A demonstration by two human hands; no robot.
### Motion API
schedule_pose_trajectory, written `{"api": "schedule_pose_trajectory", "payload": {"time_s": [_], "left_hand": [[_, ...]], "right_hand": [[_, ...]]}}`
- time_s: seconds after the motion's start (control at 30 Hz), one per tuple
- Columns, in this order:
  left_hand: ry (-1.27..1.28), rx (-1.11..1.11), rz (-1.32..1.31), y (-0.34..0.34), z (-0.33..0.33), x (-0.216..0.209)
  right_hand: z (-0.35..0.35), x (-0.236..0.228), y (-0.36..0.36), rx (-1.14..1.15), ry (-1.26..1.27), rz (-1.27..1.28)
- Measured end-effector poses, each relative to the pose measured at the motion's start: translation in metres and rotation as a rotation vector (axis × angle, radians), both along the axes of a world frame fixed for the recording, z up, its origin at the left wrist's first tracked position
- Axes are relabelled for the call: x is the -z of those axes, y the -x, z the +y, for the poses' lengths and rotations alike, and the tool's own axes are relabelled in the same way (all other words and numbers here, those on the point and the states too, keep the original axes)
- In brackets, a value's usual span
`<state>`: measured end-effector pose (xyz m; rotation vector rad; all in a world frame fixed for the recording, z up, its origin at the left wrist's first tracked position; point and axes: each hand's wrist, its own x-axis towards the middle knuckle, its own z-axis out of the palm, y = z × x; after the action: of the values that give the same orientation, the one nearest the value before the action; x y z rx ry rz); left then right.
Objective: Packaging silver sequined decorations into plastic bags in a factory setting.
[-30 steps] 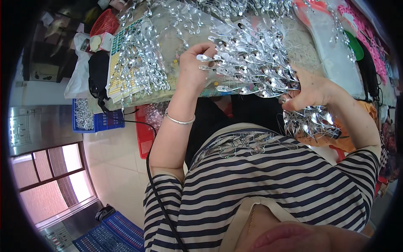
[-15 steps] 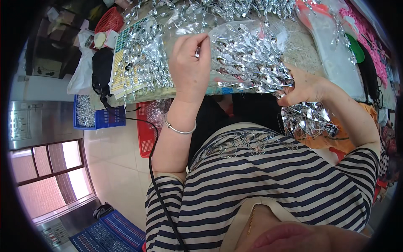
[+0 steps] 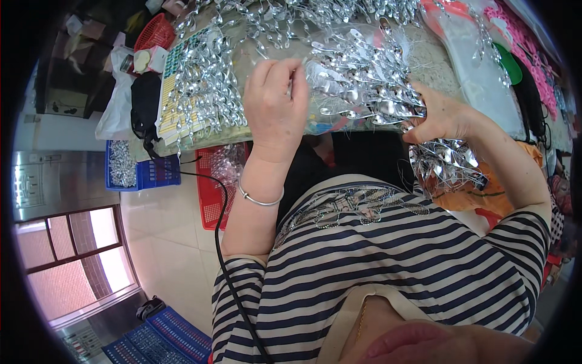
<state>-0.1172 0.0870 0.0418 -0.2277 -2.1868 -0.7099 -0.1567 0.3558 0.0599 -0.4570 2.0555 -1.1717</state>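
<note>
A bunch of shiny silver twisted pieces with fine clear threads fans out across the near edge of the table. My right hand is closed round the right end of this bunch, thumb below and fingers partly hidden. More silver strands hang beneath that hand, past the table edge. Left of the bunch, my left hand is raised with its fingers curled and thumb and forefinger pinched. Whatever lies between those fingertips is too small to make out.
Silver pieces lie on a yellow-and-green card at left, and more along the back. Clear plastic bags lie at right. Below the table are a blue basket and a red basket. A black cable runs beside my left arm.
My left hand has dropped slightly toward me. The silver pieces, in flatter rows under clear plastic before, now look bunched and lifted. My right hand keeps its grip, almost in place.
</note>
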Motion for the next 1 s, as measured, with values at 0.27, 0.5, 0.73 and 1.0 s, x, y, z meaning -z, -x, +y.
{"api": "schedule_pose_trajectory", "payload": {"time_s": [0.27,0.5,0.73,1.0], "left_hand": [[-0.167,0.070,-0.129,-0.011,0.014,0.003],[-0.413,0.029,-0.294,0.004,0.016,-0.004],[-0.314,0.018,-0.243,0.016,0.007,-0.008],[-0.116,0.044,-0.140,0.016,0.023,-0.023]], "right_hand": [[-0.003,-0.005,-0.001,0.027,-0.015,0.048],[-0.009,0.003,-0.016,0.004,-0.020,0.097],[-0.010,0.019,-0.017,-0.073,-0.151,0.353],[-0.013,0.015,-0.016,-0.100,-0.211,0.492]]}}
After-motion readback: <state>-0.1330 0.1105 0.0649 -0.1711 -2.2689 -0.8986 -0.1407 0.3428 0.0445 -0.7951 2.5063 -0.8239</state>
